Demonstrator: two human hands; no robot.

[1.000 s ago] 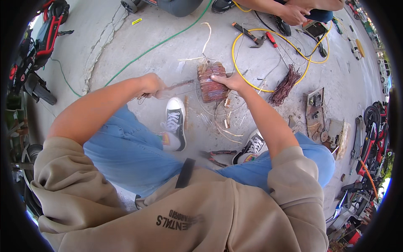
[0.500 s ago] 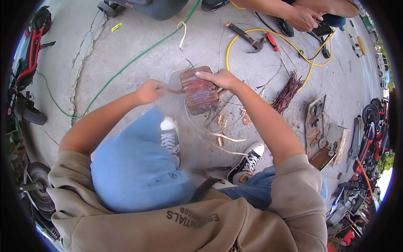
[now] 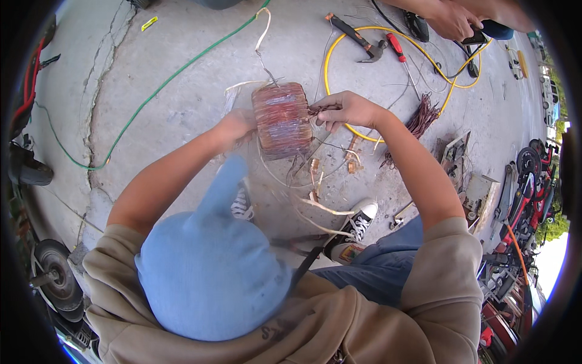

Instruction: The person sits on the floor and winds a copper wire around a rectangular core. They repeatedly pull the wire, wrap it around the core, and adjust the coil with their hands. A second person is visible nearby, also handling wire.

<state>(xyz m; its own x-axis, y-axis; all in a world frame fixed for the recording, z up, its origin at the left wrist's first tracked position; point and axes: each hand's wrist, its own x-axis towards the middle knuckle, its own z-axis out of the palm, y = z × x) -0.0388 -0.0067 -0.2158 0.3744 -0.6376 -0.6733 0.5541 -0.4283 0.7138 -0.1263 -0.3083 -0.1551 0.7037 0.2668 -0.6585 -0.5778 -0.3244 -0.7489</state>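
Observation:
A block-shaped coil of reddish copper wire [image 3: 282, 121] is between my hands, wound in tight layers with loose leads trailing off it. My left hand [image 3: 236, 129] is closed at the coil's left edge, blurred by motion and with its fingertips partly hidden. At the opposite edge, my right hand [image 3: 350, 111] pinches a bunch of thin copper wire strands [image 3: 314, 110] that comes out of the coil. Pale sleeved leads [image 3: 327, 208] hang below it, towards my shoe.
A hammer [image 3: 357, 39], a red-handled screwdriver [image 3: 397, 50] and a yellow hose [image 3: 328, 73] lie beyond my right hand. Nearby is a bundle of copper wire [image 3: 421, 121]. A green cord [image 3: 163, 91] crosses the concrete at left. Another person's hand [image 3: 451, 21] is at top right.
My right hand has left the coil's top and now grips wire strands on its right side. My left hand has moved in from the strands at left to the coil's edge.

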